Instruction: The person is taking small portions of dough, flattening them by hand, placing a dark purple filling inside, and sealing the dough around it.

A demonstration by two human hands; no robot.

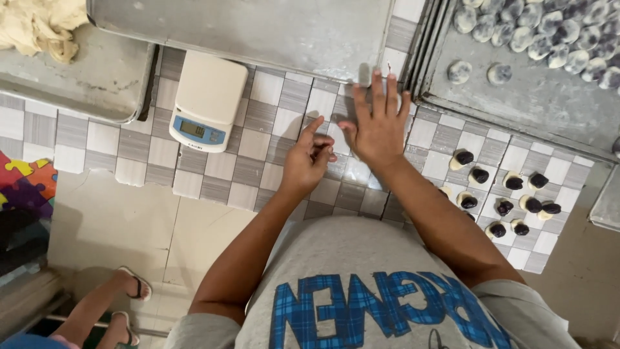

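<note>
My right hand (379, 123) lies flat, fingers spread, palm down on the checked tile counter (213, 165) just below a metal tray's edge. My left hand (307, 158) is beside it, fingers pinched together at the base of the right thumb; whether it holds anything is hidden. To the right on the counter lie several small pale dough pieces each topped with a dark filling ball (510, 200). Neither hand touches them.
A white kitchen scale (205, 100) stands on the counter to the left. Metal trays: one at the far left with a dough lump (39, 26), one empty at the top (258, 29), one at the right (516, 97) with several floured balls. Another person's sandalled feet (126, 304) are at lower left.
</note>
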